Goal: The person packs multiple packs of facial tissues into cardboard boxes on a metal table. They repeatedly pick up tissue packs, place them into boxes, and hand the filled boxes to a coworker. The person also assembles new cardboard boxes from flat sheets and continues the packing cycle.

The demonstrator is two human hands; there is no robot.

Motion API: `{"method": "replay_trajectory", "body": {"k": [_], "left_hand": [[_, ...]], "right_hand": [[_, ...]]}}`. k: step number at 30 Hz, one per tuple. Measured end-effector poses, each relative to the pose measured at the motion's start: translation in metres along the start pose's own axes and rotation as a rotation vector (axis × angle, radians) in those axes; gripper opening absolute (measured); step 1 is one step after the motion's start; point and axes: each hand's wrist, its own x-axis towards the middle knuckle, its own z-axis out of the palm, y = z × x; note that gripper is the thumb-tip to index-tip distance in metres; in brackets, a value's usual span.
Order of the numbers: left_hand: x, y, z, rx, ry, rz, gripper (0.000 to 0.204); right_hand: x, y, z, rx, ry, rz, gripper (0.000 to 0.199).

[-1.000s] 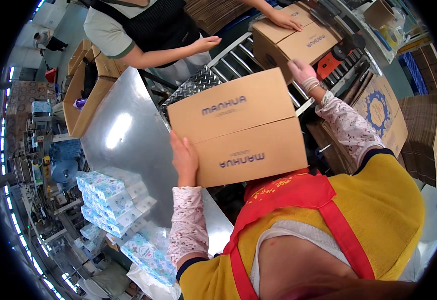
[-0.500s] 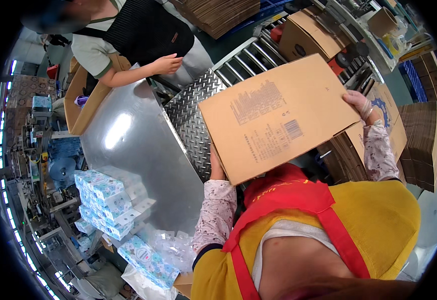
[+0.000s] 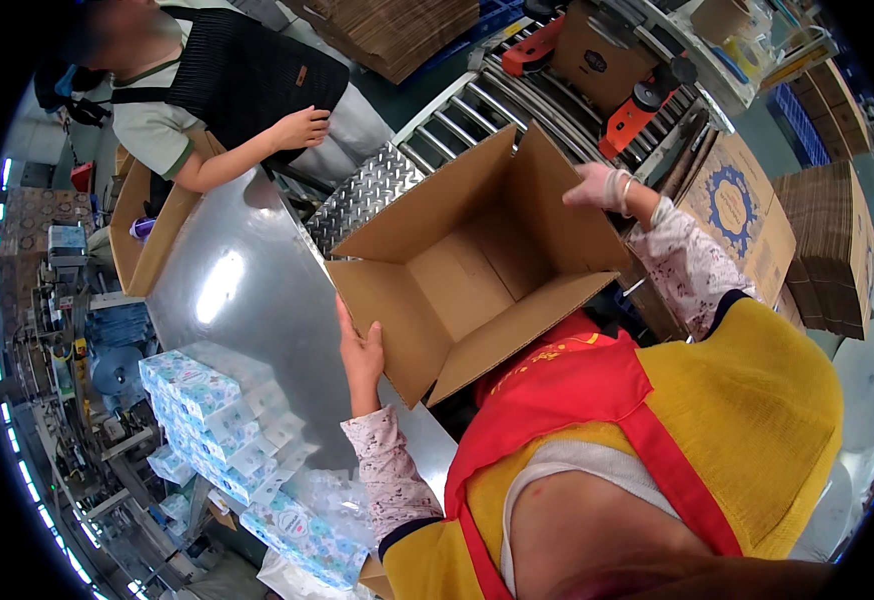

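Carton (image 3: 462,275), open, sits between the fingers of my left hand (image 3: 361,355) and right hand (image 3: 602,188); whether they clamp, I cannot tell. Uneven support could tip it.

the carton (image 3: 462,275) is brown, the apron (image 3: 557,400) red.

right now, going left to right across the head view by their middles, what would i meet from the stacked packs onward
Stacked blue-and-white packs → left hand → open cardboard box → right hand → carton with a blue emblem → stack of flattened cartons
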Motion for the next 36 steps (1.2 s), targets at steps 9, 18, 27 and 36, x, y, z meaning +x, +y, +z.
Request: {"method": "replay_trajectory", "body": {"k": [9,18,27,36], "left_hand": [[0.015,0.021,-0.005,0.232,0.028,-0.12,0.075],[-0.006,-0.017,-0.051,0.065,0.22,-0.375,0.065],[-0.113,-0.141,-0.224,0.587,1.043,-0.237,0.058],[-0.189,-0.285,-0.432,-0.208,0.913,-0.619,0.062]], "right_hand": [[0.027,0.044,0.072,-0.614,-0.107,-0.078,0.082],[0.055,-0.022,0.172,-0.18,-0.092,-0.054,0.034],[0.052,-0.115,0.112,-1.067,-0.403,0.105,0.044],[0.024,-0.508,0.281,-0.036,-0.769,-0.889,0.049]]}}
